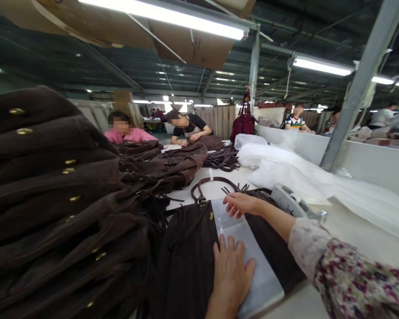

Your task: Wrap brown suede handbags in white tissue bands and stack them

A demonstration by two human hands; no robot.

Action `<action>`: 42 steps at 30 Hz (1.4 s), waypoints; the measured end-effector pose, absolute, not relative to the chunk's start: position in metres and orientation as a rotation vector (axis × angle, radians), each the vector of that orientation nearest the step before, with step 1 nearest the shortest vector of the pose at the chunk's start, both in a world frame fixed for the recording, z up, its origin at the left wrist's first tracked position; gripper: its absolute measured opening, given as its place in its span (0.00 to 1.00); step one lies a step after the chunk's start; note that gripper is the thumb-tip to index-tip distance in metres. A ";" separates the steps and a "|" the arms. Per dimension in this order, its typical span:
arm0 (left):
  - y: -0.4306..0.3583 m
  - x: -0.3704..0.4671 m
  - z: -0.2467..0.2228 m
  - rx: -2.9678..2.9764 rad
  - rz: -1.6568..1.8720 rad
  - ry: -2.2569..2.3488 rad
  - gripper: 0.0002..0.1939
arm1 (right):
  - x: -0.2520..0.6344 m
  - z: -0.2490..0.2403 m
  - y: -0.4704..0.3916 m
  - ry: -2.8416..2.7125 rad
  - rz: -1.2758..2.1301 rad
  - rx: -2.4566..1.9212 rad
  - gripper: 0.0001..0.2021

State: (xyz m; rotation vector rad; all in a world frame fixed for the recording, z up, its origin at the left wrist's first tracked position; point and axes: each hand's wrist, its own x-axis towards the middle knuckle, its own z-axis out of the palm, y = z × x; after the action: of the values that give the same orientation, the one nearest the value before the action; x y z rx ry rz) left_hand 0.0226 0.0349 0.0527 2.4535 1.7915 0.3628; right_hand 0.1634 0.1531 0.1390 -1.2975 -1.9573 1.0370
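Dark-brown fabric bag (188, 257), likely limp; grab arched brown handle (224, 179). Left hand (232, 268) splayed on whitish translucent sheet (264, 279); right hand (242, 204) half-curled, grip unclear.

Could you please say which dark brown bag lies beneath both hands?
The dark brown, soft-sided bag bearing the whitish rectangular sheet; the other brown bags lie beside or beyond it.

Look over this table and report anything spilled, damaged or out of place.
Nothing looks spilled or damaged around the left hand or the pale sheet beneath it. What stands out is the white wrapping: it lies loose and rumpled on the right of the table, not folded.
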 end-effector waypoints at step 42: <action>0.130 0.147 0.077 2.236 1.217 0.892 0.12 | 0.342 0.059 0.131 -1.770 1.615 -0.923 0.09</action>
State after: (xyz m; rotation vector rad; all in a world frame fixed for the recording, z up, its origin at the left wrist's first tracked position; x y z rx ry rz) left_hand 0.1470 0.1303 0.0773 2.2365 0.8918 1.2168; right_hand 0.3419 0.1315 0.0586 -0.9232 -1.7698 1.6149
